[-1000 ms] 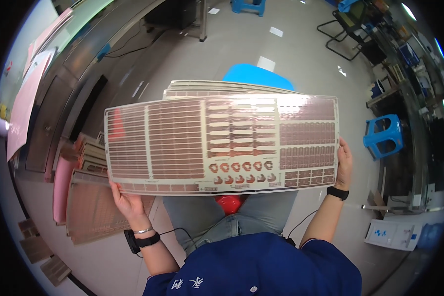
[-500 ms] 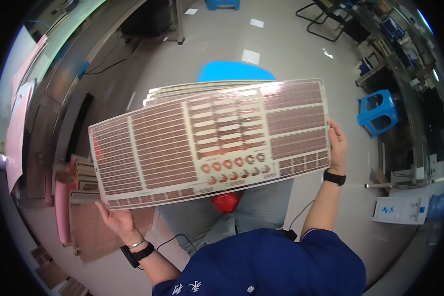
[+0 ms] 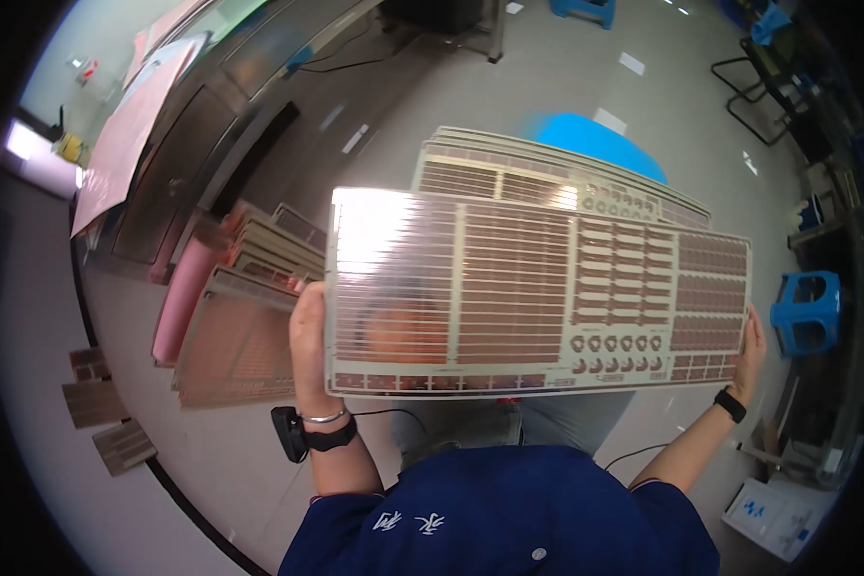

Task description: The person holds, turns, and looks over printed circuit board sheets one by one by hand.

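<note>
A large, glossy, stiff-looking sheet with reddish-brown stripe and shape patterns lies across both my hands above my lap. My left hand holds its left edge, with the fingers partly behind it. At the right edge, my right hand grips near the lower corner, its fingers upright along the side. Just beyond the held sheet stands a stack of similar patterned sheets, partly covered by it. A blue rounded surface shows behind that stack. Glare whitens the held sheet's upper left corner.
Left on the floor are a pink roll and more patterned sheets. A pink sheet hangs from the bench beyond. On the right stand a blue stool and a white appliance. A black-framed chair is farther off.
My view has swung left. The held sheet has tilted the other way and uncovers more of the stack behind. My left hand, spread under the lower left corner before, now grips the left edge.
</note>
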A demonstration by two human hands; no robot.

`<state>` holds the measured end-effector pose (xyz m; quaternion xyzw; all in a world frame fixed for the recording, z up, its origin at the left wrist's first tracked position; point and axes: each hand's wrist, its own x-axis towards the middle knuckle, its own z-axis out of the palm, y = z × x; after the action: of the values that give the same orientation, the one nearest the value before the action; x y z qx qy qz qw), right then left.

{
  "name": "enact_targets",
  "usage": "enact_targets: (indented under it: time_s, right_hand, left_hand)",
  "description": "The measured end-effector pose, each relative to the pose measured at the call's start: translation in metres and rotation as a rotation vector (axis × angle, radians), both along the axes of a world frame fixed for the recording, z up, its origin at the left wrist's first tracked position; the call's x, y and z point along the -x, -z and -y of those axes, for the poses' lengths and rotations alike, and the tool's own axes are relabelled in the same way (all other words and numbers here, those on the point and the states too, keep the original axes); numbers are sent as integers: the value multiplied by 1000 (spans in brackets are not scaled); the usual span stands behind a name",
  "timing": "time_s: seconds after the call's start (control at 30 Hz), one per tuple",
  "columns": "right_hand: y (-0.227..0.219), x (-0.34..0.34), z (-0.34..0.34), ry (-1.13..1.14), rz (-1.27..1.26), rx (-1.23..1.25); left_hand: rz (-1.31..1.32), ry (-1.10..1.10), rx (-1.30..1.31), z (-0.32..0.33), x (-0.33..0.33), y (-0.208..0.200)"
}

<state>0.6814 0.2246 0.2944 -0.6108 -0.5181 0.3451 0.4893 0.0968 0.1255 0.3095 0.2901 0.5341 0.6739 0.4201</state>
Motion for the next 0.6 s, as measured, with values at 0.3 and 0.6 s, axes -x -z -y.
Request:
enact_targets:
  time_s: [0.3,0.6]
  right_hand:
    - [0,1,4,86,-62,22]
    - [-6,-15,1,33,130,-9]
  left_hand:
    - [69,23,-15,1,9,7]
    - [80,-4,71,-7,11,5]
